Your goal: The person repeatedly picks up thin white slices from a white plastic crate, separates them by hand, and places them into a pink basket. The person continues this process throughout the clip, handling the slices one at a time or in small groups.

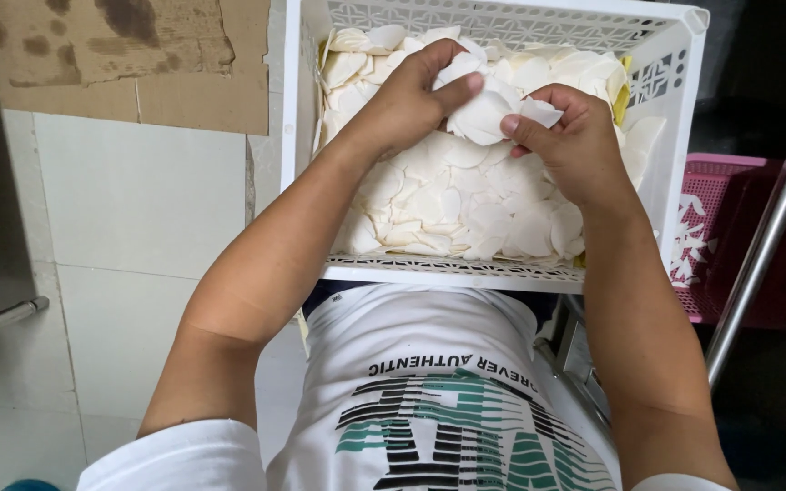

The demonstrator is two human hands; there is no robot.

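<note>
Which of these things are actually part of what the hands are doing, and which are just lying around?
In use:
- left hand and right hand, together gripping a white petal-shaped piece
- pile of white pieces
- white plastic crate holding them

Lying about:
- pink basket at right
- cardboard sheet on the tiled floor
- metal pole

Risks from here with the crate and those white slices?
1. Both hands, left hand and right hand, pinch thin white slices; they look brittle and may snap.
2. The white crate is heaped high; slices could slide over the rim toward the pink basket or the floor.
</note>
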